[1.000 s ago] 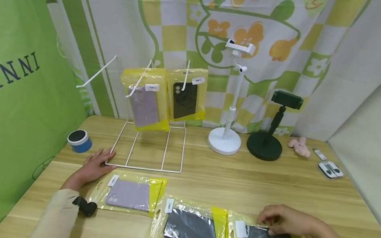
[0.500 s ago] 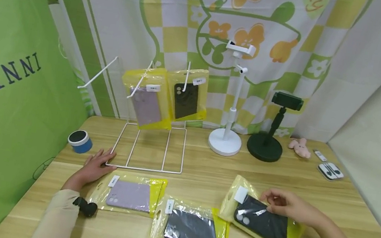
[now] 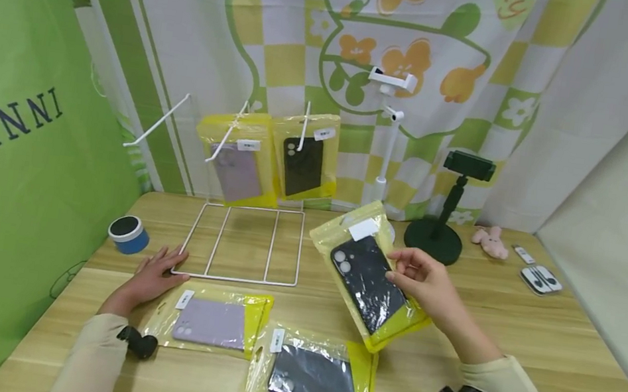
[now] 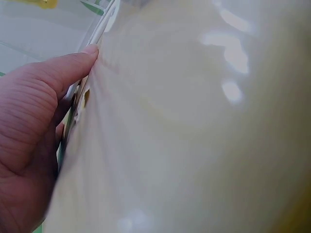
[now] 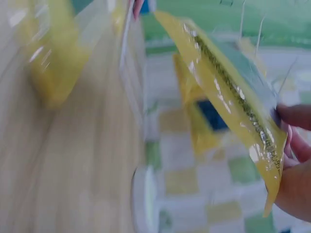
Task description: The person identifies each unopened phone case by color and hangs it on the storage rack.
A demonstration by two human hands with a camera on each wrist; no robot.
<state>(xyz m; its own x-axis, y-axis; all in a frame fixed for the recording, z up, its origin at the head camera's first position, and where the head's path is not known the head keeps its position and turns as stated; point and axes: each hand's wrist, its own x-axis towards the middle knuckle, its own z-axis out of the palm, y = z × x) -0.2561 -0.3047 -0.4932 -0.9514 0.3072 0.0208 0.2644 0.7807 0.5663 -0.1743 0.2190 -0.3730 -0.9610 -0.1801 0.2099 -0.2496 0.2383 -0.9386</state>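
My right hand (image 3: 419, 281) pinches a yellow-and-clear bag (image 3: 355, 225) with a black phone case (image 3: 364, 283) inside. It is raised and tilted above the table. In the right wrist view, the thumb and fingers (image 5: 296, 150) grip the bag's edge. My left hand (image 3: 152, 277) rests at the front left corner of a white wire rack (image 3: 239, 278), fingers spread on the table and thumb near the wire. Beside it lies a bagged lilac phone case (image 3: 212, 322). Another bagged black phone case (image 3: 314, 382) lies to its right.
On the rack's prongs hang a bagged lilac case (image 3: 236, 175) and a bagged black case (image 3: 302, 167). A left prong (image 3: 157, 120) is bare. A white phone stand (image 3: 390, 146) and a dark one (image 3: 434, 240) stand behind. A blue jar (image 3: 130, 237) sits left.
My right hand has lifted the right-hand bagged black case off the table and carried it left and toward the rack, turning it more upright. My left hand stays in place.
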